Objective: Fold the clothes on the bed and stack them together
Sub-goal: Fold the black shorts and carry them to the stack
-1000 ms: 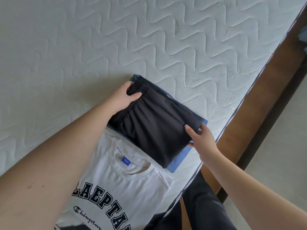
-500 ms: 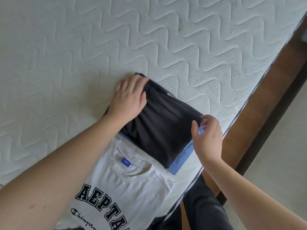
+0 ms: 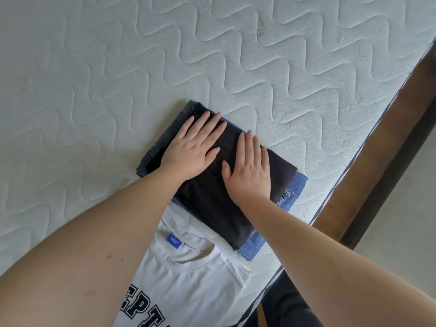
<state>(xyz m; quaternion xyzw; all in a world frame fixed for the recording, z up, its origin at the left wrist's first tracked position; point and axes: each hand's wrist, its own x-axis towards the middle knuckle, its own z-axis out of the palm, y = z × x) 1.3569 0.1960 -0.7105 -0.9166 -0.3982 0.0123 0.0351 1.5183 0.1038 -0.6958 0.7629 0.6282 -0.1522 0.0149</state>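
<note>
**2 flat hands press the folded stack near the bed's edge**

Nearest the person lies the white T-shirt (image 3: pixel 188 286), spread flat and not yet folded, its collar pointing toward the wrists. A small blue neck label (image 3: pixel 173 240) carries writing too small to read; bold black block letters on the chest show "EPT", the rest cut off by the left arm and the frame. It looks light and limp, so a pinch at both shoulders should lift it cleanly.

Beyond it, under both palms, sits the black folded garment (image 3: pixel 212 204) on folded blue denim (image 3: pixel 252 246), with a darker denim piece (image 3: pixel 165 140) just past the left fingertips. Left hand (image 3: pixel 191 149) and right hand (image 3: pixel 247 175) lie side by side, fingers straight and slightly spread, gripping nothing. Denim is probably heavier and stiffer; carry the stack from underneath.

Farthest, the quilted mattress (image 3: pixel 259 55) stretches away.
</note>
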